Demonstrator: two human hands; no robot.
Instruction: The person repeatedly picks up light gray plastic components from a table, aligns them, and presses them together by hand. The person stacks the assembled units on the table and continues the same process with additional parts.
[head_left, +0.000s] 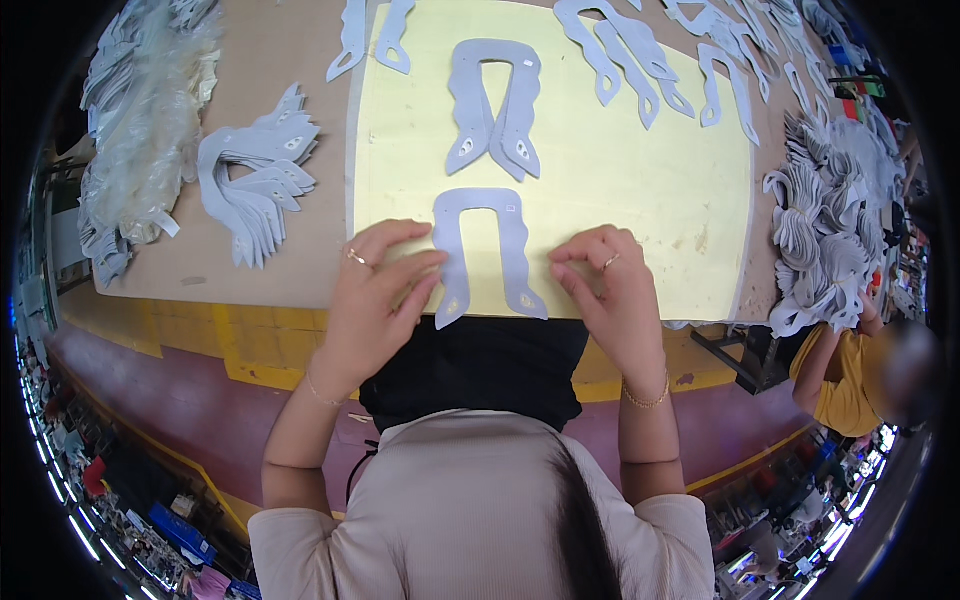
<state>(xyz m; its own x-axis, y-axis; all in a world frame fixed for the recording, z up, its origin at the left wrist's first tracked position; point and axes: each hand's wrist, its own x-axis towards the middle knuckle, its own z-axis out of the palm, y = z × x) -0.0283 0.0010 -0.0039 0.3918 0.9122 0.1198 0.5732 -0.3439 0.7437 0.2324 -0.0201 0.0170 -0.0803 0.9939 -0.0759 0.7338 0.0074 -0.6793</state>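
Observation:
A flat grey U-shaped cut piece (450,250) with wavy outer edges lies on the pale yellow sheet (640,200) at the table's near edge. Its two legs point toward me, each with a small cutout near its tip. My left hand (380,280) is open beside the left leg, fingertips at its outer edge. On the other side my right hand (610,275) is open with fingers slightly bent, a small gap from the right leg. Just beyond lies another grey U-shaped piece (465,95), its legs crossing or overlapping near the tips.
A fanned stack of grey pieces (255,185) lies left, near bundles in clear plastic (150,130). More loose pieces (630,60) lie at the far right. Bundled stacks (820,220) crowd the right edge, where a person in a yellow top (850,380) reaches in.

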